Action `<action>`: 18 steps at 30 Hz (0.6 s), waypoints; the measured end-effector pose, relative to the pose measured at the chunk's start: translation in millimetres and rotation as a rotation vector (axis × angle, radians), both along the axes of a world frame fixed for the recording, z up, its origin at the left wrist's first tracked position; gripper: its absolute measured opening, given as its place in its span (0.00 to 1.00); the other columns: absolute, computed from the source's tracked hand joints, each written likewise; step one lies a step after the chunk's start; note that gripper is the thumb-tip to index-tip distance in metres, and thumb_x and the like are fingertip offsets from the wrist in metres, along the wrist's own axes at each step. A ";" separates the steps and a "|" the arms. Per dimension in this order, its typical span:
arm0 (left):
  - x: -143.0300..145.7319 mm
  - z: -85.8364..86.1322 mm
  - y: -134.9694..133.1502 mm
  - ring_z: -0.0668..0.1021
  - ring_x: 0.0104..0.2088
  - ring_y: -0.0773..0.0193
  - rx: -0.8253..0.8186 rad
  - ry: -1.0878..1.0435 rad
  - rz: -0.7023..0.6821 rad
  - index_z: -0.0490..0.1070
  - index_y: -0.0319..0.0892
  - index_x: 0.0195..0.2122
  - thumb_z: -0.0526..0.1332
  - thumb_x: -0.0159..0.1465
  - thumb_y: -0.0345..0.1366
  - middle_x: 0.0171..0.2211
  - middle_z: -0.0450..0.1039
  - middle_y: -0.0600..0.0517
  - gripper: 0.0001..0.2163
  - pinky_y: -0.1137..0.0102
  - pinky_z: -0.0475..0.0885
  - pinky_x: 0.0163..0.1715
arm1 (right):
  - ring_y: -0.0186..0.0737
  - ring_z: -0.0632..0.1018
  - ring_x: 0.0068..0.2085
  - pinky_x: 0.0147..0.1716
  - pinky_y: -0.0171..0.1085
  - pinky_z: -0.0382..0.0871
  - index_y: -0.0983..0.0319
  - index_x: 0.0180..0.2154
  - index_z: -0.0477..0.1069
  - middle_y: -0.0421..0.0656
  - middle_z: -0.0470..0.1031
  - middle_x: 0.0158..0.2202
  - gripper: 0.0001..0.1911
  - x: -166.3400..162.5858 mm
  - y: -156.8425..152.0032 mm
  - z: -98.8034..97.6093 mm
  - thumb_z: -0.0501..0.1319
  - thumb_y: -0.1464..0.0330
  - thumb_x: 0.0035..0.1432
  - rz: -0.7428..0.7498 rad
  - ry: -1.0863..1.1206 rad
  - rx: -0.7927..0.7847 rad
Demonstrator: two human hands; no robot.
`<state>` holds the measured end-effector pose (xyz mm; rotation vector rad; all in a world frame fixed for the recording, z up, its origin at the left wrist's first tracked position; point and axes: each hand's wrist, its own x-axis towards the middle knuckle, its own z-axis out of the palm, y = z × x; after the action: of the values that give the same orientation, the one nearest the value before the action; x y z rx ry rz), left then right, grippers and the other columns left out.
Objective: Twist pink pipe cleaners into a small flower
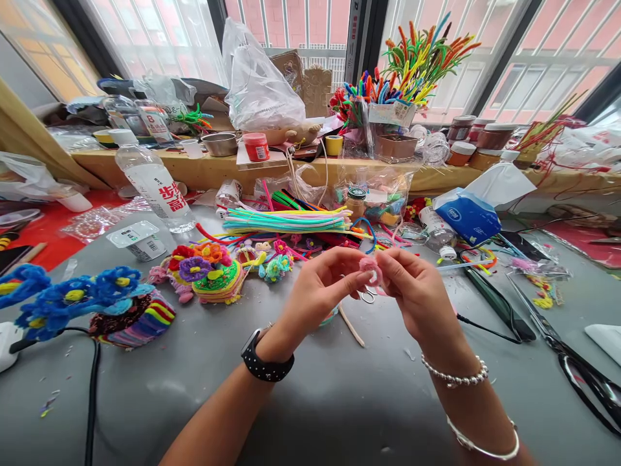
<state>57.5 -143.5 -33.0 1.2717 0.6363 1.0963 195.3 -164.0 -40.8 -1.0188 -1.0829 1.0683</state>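
Note:
Between my fingertips is a small curled piece of pink pipe cleaner (pixel 369 266), held above the table at mid-view. My left hand (pixel 327 278) pinches it from the left, wearing a black dotted watch band at the wrist. From the right, my right hand (pixel 407 285) pinches the same piece with thumb and forefinger. Under the hands lie small scissors (pixel 369 296), partly hidden, and a cream-coloured stick-like strip (pixel 352 325). Just behind them a bundle of pastel pipe cleaners (pixel 288 219) is stacked lengthwise.
Flower-topped pipe cleaner pieces (pixel 213 272) and a striped pot with blue flowers (pixel 133 320) stand left. A water bottle (pixel 152 181) is behind them. At right lie large black-handled scissors (pixel 567 349), a dark green corded tool (pixel 502 304) and a blue tissue pack (pixel 468 213).

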 end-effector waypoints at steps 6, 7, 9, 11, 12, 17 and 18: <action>0.3 1.0 -2.3 0.73 0.25 0.70 0.020 -0.001 0.016 0.73 0.40 0.30 0.65 0.52 0.31 0.25 0.73 0.54 0.05 0.76 0.69 0.25 | 0.27 0.56 0.19 0.17 0.31 0.51 0.62 0.21 0.68 0.34 0.58 0.16 0.13 -3.9 -0.9 0.9 0.62 0.61 0.50 -0.049 0.008 0.063; 0.3 1.1 -2.5 0.74 0.26 0.70 0.021 0.002 0.030 0.72 0.40 0.30 0.65 0.52 0.31 0.25 0.73 0.54 0.05 0.77 0.69 0.26 | 0.27 0.57 0.19 0.17 0.30 0.52 0.62 0.21 0.68 0.34 0.59 0.16 0.12 -3.6 -0.9 0.9 0.62 0.62 0.50 -0.045 0.000 0.069; 0.4 0.9 -2.4 0.74 0.26 0.70 0.022 0.011 0.062 0.72 0.40 0.29 0.65 0.52 0.32 0.25 0.73 0.54 0.05 0.77 0.69 0.26 | 0.27 0.59 0.19 0.18 0.30 0.55 0.62 0.23 0.70 0.35 0.63 0.17 0.11 -2.2 -1.2 1.2 0.62 0.62 0.50 -0.034 -0.035 0.070; 0.6 0.4 -1.9 0.74 0.26 0.70 0.028 0.022 0.088 0.71 0.39 0.29 0.65 0.52 0.33 0.25 0.73 0.54 0.05 0.76 0.69 0.27 | 0.28 0.63 0.20 0.18 0.30 0.58 0.62 0.24 0.71 0.37 0.67 0.20 0.10 -0.7 -1.8 1.9 0.63 0.61 0.50 -0.018 -0.088 0.062; 0.8 0.1 -1.5 0.74 0.26 0.70 0.033 0.026 0.100 0.71 0.39 0.29 0.65 0.52 0.34 0.25 0.73 0.54 0.06 0.76 0.69 0.26 | 0.29 0.65 0.20 0.19 0.30 0.60 0.62 0.25 0.72 0.38 0.69 0.21 0.10 -0.1 -2.1 2.3 0.63 0.61 0.49 -0.011 -0.116 0.060; 0.9 -1.6 -0.2 0.75 0.27 0.69 0.075 0.037 0.136 0.71 0.39 0.28 0.66 0.51 0.35 0.26 0.74 0.54 0.07 0.75 0.70 0.28 | 0.31 0.70 0.24 0.21 0.30 0.63 0.61 0.28 0.74 0.39 0.74 0.24 0.08 0.3 -3.1 3.1 0.64 0.62 0.49 -0.027 -0.186 0.090; 0.3 -1.6 0.0 0.75 0.27 0.69 0.085 0.043 0.130 0.71 0.39 0.29 0.66 0.52 0.35 0.26 0.74 0.53 0.07 0.75 0.70 0.29 | 0.31 0.70 0.24 0.21 0.30 0.62 0.61 0.28 0.74 0.39 0.74 0.24 0.08 0.1 -3.1 3.1 0.64 0.63 0.49 -0.036 -0.194 0.093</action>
<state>57.8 -143.5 -34.6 1.3446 0.7194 1.2169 195.5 -167.1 -37.7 -1.0788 -1.2544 0.8948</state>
